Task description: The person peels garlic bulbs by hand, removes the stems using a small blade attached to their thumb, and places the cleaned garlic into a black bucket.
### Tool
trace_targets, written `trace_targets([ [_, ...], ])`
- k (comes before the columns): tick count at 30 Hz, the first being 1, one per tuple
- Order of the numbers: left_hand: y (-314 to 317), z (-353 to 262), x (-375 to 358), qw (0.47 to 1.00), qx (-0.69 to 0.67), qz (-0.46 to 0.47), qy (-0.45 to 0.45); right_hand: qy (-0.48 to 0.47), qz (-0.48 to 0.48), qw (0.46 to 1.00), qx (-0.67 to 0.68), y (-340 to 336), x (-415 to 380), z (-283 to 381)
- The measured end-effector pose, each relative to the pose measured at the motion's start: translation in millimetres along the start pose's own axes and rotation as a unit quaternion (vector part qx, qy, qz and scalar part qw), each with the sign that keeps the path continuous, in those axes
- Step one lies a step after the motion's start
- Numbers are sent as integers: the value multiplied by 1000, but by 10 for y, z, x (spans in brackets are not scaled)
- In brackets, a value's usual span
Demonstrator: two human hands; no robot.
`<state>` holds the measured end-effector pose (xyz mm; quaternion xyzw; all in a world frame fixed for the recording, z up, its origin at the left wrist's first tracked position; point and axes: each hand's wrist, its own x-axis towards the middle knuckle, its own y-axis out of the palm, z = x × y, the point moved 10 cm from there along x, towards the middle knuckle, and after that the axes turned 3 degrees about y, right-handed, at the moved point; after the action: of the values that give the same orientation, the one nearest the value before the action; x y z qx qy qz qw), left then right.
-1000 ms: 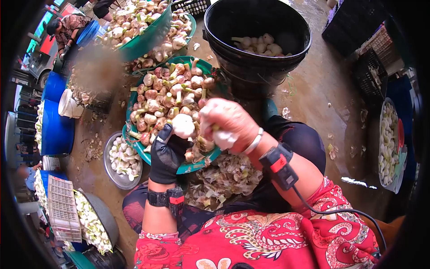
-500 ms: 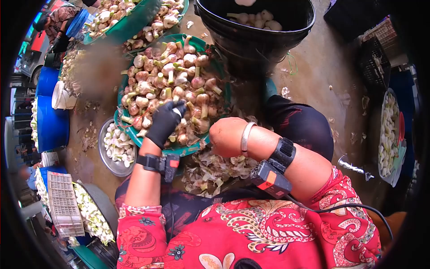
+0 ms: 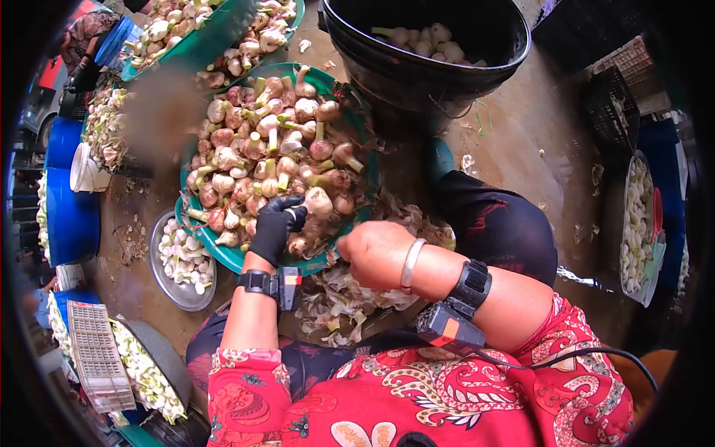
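Black glove fabric is covering the left hand, which is sitting at the centre of the frame and closing its fingers on the stem end of a garlic bulb. That bulb is lying over the lower part of a green basin, which is holding many unpeeled bulbs left of and above centre. The bare right hand is curling just right of the basin's lower edge, above a heap of loose skins; its inner fingers are not showing, so whether it is grasping anything cannot be told. A black bucket at the top centre is containing pale bulbs. A metal bowl, left of the basin, is holding white bulbs.
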<state>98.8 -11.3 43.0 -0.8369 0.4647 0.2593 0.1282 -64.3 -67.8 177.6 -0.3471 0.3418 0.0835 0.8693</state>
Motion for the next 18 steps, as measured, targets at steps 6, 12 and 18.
trace_targets([
  [6, 365, -1412, -1027, 991, -20, 28, 127, -208, -281, 850, 395, -749, -160, 127],
  [12, 440, -1573, -1391, 969, -143, 47, 195, -244, -289, 796, 472, -770, -131, 222],
  [18, 394, -1578, -1312, 965, -106, 33, 237, -337, -469, 777, 249, -952, -492, 481],
])
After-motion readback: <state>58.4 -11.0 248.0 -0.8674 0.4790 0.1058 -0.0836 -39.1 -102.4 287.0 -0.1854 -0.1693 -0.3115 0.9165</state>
